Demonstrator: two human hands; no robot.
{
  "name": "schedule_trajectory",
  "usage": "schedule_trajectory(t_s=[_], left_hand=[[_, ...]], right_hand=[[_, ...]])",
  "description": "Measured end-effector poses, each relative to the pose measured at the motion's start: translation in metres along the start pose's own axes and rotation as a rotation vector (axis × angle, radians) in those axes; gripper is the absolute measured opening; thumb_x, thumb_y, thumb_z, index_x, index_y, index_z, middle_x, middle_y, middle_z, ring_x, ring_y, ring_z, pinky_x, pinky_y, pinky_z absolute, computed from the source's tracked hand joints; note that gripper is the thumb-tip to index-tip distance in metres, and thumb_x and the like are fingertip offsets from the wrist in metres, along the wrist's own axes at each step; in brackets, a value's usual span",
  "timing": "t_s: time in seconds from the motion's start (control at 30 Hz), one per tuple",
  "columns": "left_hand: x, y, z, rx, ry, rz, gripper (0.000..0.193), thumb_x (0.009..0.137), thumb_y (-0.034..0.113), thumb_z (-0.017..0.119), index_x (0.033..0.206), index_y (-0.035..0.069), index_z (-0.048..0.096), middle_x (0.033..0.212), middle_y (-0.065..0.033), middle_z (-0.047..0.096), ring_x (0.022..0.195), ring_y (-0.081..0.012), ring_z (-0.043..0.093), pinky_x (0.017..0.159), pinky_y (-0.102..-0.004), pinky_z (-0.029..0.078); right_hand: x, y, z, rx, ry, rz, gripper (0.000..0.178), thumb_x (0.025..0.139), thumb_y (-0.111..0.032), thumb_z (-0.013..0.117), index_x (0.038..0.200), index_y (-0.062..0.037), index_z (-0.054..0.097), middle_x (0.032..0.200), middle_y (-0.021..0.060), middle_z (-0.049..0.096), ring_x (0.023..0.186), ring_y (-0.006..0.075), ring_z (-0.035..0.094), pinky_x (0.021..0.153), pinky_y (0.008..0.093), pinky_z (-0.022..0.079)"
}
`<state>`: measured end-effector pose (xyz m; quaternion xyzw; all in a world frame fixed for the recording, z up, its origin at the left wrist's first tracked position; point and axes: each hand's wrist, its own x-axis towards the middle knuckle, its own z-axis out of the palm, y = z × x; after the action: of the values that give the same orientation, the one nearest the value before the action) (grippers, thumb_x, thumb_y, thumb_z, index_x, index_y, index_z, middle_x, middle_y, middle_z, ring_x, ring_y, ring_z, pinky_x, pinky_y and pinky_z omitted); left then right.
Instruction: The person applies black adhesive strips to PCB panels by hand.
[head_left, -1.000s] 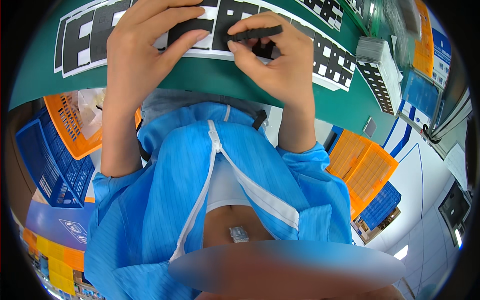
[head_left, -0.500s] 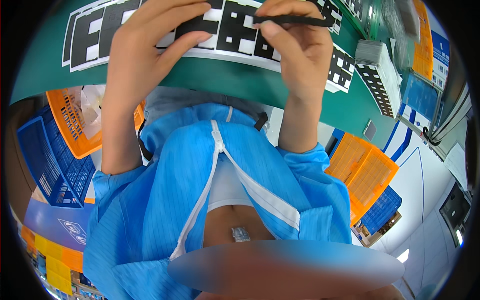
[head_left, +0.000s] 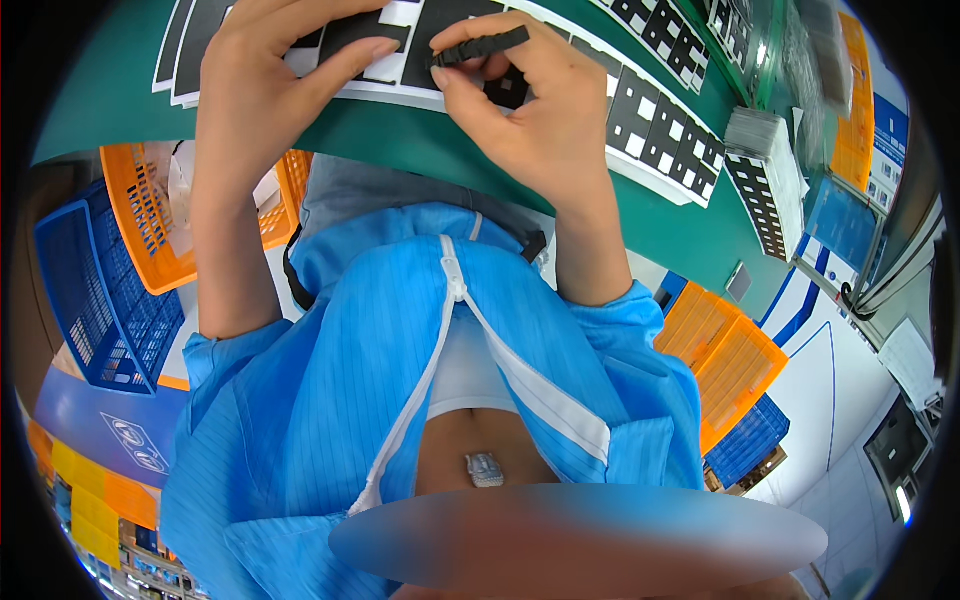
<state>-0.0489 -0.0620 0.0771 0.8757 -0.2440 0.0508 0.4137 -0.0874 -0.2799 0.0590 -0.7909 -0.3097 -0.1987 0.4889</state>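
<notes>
To my left I see an orange basket [head_left: 160, 277] with pale material [head_left: 180, 192] inside, and a blue basket [head_left: 78, 282] beside it; to my right, another orange basket [head_left: 720, 350] (gridded too) partly hides a blue crate [head_left: 752, 438] from me.

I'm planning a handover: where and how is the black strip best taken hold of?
Probably by its right end, coming from the right: the black strip is narrow and slanted, its left end pinched in the right hand, its right end uncovered.
</notes>
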Motion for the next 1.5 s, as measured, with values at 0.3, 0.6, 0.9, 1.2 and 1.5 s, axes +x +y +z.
schedule_trajectory(t_s=[0.3,0.6,0.9,1.2,1.5], left_hand=[[-0.001,-0.002,0.000,-0.021,-0.007,-0.010,0.033,0.070,0.007,0.087,0.100,-0.001,0.076,0.115,-0.0143,0.074,0.113,-0.0321,0.067,0.099,-0.0423,0.050],[-0.001,-0.001,0.002,-0.057,0.006,-0.025,0.032,0.070,0.008,0.087,0.099,-0.001,0.076,0.113,-0.0142,0.074,0.111,-0.0318,0.067,0.097,-0.0419,0.051],[0.001,-0.003,-0.001,-0.020,-0.009,0.022,0.032,0.070,0.009,0.087,0.098,-0.001,0.076,0.112,-0.0136,0.074,0.111,-0.0322,0.067,0.097,-0.0422,0.051],[0.001,-0.001,-0.001,-0.025,0.014,0.076,0.032,0.072,0.007,0.085,0.102,-0.002,0.076,0.116,-0.0147,0.073,0.113,-0.0321,0.067,0.097,-0.0411,0.052],[-0.010,0.004,-0.029,-0.003,0.183,-0.105,0.032,0.075,-0.002,0.080,0.106,-0.004,0.072,0.125,-0.0186,0.070,0.116,-0.0341,0.067,0.096,-0.0378,0.054]], right_hand=[[0.003,-0.027,-0.006,0.242,0.115,0.691,0.019,0.089,0.005,0.070,0.107,-0.0005,0.066,0.091,0.0061,0.071,0.074,0.0081,0.064,0.064,0.0218,0.051],[0.022,-0.016,-0.002,0.147,0.151,0.827,0.012,0.091,0.003,0.070,0.102,0.0007,0.065,0.079,0.0004,0.064,0.066,0.0042,0.057,0.057,0.0193,0.044],[0.027,-0.013,0.004,-0.043,0.047,0.607,0.012,0.089,0.001,0.073,0.099,-0.0004,0.067,0.072,-0.0003,0.062,0.061,0.0037,0.054,0.054,0.0204,0.043],[0.005,0.031,-0.006,0.838,0.402,0.312,0.017,0.094,0.004,0.066,0.111,0.0007,0.063,0.097,0.0049,0.068,0.084,0.0106,0.064,0.078,0.0227,0.051],[0.031,-0.003,-0.007,0.516,0.174,0.730,0.017,0.093,0.007,0.066,0.110,0.0036,0.062,0.098,0.0073,0.068,0.092,0.0141,0.070,0.079,0.0244,0.055]])
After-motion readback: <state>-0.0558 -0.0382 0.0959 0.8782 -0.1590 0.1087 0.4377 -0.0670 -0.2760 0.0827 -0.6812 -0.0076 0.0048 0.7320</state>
